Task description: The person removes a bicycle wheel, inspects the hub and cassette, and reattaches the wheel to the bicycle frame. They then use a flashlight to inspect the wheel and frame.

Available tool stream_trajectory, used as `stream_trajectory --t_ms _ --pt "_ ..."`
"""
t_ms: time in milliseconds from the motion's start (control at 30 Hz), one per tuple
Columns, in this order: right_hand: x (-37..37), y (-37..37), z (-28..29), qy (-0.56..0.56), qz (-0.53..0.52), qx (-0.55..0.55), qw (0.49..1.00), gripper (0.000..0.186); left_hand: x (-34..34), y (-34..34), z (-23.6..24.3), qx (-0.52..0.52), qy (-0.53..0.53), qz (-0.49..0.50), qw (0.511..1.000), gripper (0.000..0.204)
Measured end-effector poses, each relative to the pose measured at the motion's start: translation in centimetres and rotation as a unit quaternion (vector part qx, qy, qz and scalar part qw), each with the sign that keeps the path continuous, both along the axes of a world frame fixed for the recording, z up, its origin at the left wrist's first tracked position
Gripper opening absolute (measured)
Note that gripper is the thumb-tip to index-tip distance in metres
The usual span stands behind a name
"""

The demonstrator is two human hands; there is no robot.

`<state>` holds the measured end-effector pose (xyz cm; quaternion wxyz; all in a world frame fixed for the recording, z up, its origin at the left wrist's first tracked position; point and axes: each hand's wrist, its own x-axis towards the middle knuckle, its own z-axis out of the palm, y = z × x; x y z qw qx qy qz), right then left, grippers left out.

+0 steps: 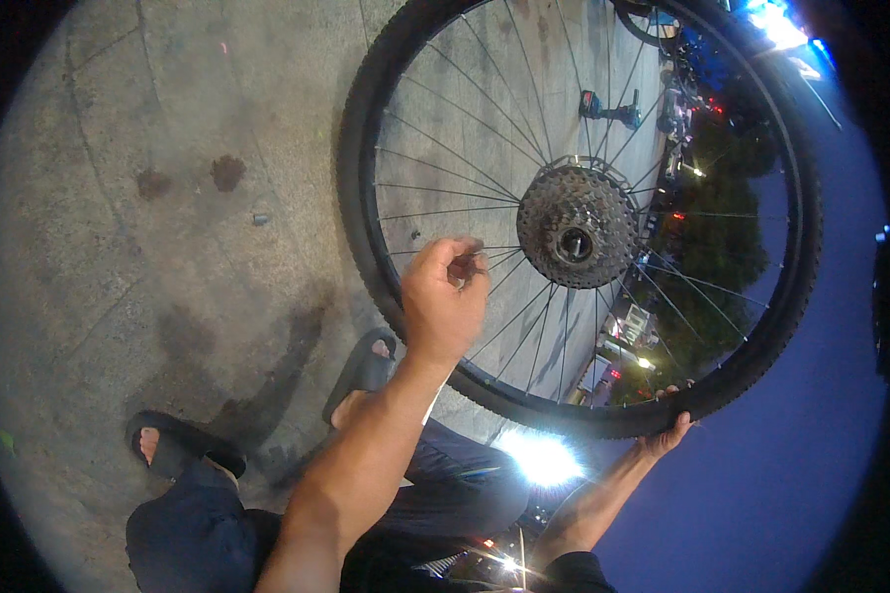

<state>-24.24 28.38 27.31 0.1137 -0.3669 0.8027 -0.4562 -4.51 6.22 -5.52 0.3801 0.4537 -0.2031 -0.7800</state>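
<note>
A bicycle wheel (358, 148) with a black knobby tyre and thin spokes fills the upper middle and right. At its hub sits a dark, greasy cassette (554, 222) of several sprockets. My right hand (666, 427) grips the tyre and rim at the lower right, thumb on the near side, fingers partly hidden behind. In front of the spokes, left of the cassette, is my left hand (447, 292). Its fingers are curled into a pinch beside a spoke. Whether anything small is between them, I cannot make out.
Beyond the spokes, a cordless drill (611, 109) rests on the paving. A small grey metal cylinder (259, 219) lies on the ground at left, near dark stains (228, 173). Sandalled feet (183, 447) are at lower left. A bright lamp (542, 457) glares below the wheel.
</note>
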Motion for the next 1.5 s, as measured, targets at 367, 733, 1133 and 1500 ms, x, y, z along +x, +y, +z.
stream_trajectory --t_ms 367,733,1133,1500 --pt "-0.1 0.3 0.5 0.013 -0.021 0.0 1.0 0.067 0.3 0.6 1.4 -0.002 0.036 -0.013 0.999 0.018" --pt "-0.5 0.8 1.3 -0.046 -0.022 0.03 0.998 0.065 1.8 0.7 2.5 -0.035 0.06 -0.052 0.996 0.018" --pt "0.5 -0.2 0.8 -0.084 -0.049 -0.019 0.995 0.064 1.6 1.0 3.5 -0.036 0.085 -0.063 0.994 0.018" --pt "1.4 -1.3 -0.2 0.035 -0.015 -0.03 0.999 0.064 0.1 1.6 3.2 -0.022 0.067 -0.052 0.996 0.018"
